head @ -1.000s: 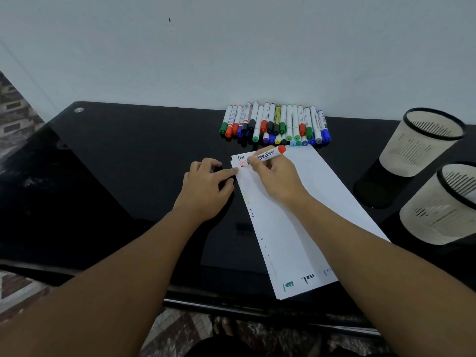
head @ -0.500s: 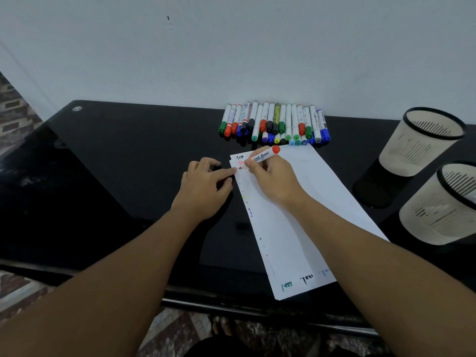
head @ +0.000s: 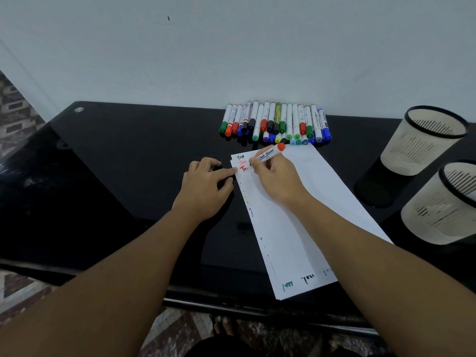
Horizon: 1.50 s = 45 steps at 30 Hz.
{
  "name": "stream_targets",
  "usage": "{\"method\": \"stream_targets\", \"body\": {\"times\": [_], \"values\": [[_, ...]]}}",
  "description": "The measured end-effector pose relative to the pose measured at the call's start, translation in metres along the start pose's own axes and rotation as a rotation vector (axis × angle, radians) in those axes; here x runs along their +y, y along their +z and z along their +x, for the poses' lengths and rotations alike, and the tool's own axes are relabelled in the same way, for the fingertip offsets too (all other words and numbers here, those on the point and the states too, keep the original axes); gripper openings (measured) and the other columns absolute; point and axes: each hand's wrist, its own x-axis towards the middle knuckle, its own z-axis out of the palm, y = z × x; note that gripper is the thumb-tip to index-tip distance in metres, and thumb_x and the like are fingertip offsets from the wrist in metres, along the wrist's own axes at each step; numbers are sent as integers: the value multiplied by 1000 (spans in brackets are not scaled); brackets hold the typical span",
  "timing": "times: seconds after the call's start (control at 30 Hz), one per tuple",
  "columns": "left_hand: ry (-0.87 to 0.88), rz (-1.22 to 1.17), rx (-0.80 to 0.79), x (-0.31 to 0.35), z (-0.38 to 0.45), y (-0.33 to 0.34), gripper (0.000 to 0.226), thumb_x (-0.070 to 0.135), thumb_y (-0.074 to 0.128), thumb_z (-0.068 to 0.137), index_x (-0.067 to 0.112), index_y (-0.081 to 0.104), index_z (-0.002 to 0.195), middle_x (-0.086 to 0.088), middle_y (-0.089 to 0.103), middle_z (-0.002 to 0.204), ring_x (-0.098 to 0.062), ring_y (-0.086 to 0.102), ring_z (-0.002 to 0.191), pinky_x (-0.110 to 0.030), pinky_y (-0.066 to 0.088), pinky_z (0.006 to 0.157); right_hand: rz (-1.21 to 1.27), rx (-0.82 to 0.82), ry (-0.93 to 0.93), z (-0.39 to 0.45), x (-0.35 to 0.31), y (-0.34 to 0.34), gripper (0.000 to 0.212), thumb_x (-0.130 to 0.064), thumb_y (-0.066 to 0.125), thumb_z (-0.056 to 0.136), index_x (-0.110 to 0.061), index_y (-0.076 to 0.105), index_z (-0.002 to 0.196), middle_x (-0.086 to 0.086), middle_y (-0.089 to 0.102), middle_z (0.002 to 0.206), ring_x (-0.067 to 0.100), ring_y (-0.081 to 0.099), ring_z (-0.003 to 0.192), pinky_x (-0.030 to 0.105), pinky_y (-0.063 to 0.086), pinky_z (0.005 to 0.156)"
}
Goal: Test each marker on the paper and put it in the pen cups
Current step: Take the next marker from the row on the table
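The right hand (head: pixel 277 181) is gripping a white marker with a red end (head: pixel 269 153), fingers and thumb curled round its barrel, and is pressing its tip onto the paper (head: pixel 296 228) close to that sheet's far left corner, where red scribbles are lying under a small dark one. The marker is slanting up and to the right, its red end pointing toward the far edge of the black table (head: pixel 116 163). The left hand (head: pixel 206 186) is resting on the table just beside the paper's left edge, its forefinger stretching out to touch that edge while the other fingers are curling loosely under; whether they are holding anything cannot be told. The paper is lying lengthwise from the middle of the table down to its near edge, slightly skewed, with small coloured marks running along its left margin and a few more scribbles near its near edge. A row of markers (head: pixel 275 123) with caps of many colours is lying side by side along the far edge, against the wall (head: pixel 231 47), just beyond the paper. Two pale pen cups with black rims are standing near the right edge: the farther cup (head: pixel 422 140) and the nearer cup (head: pixel 443 204), close beside each other and well apart from the hands.
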Motion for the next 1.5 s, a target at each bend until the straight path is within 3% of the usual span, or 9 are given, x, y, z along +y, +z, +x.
{"method": "stream_targets", "body": {"times": [0.13, 0.53, 0.8, 1.0, 1.27, 1.4, 1.5], "values": [[-1, 1, -7, 0, 0, 0, 34, 39, 53, 101, 43, 63, 134, 6, 47, 136, -20, 40, 120, -32, 28, 96, -11, 5, 13, 1, 0, 1, 30, -41, 55, 105, -17, 64, 119, 0, 70, 107, 15, 65, 100, 32, 52, 85], [-5, -7, -2, 1, 0, -1, 33, 38, 54, 101, 43, 64, 132, 5, 48, 135, -20, 40, 119, -35, 32, 97, -38, 8, -1, 0, -1, 1, 29, -40, 53, 106, -14, 63, 117, 2, 69, 103, 15, 64, 95, 34, 52, 83], [1, -1, -6, 1, 0, -1, 33, 39, 53, 101, 43, 63, 133, 5, 48, 135, -20, 40, 119, -37, 34, 98, -17, 35, -1, 1, -1, 0, 29, -39, 53, 106, -16, 63, 122, -1, 69, 102, 11, 63, 94, 25, 49, 76], [-5, 4, -10, 1, -1, -1, 34, 39, 53, 102, 44, 63, 133, 6, 47, 136, -19, 39, 119, -33, 29, 95, -42, 31, 18, -1, -1, 0, 32, -40, 52, 107, -10, 60, 116, 4, 67, 101, 17, 63, 92, 37, 52, 83], [-5, 1, -21, 1, -1, -2, 34, 39, 52, 102, 46, 62, 134, 6, 47, 137, -19, 39, 119, -34, 32, 98, -26, 44, 20, -1, -4, 0, 31, -40, 53, 107, -13, 61, 120, -1, 67, 106, 13, 62, 93, 31, 51, 80], [-11, -68, -9, 0, -2, -5, 50, 38, 58, 100, 51, 45, 146, 2, 46, 137, -19, 41, 117, -43, 42, 103, 193, 138, -46, -2, -3, -3, 11, -31, 57, 106, -26, 58, 116, -8, 67, 99, 10, 66, 93, 30, 53, 84], [-69, -166, 37, 0, -4, -8, 72, 43, 66, 92, 51, 29, 153, 2, 42, 128, -16, 41, 114, -36, 42, 99, 238, 149, -86, -1, 0, -3, 13, -27, 57, 106, -31, 57, 118, -10, 68, 93, 7, 68, 83, 36, 58, 89]]}}
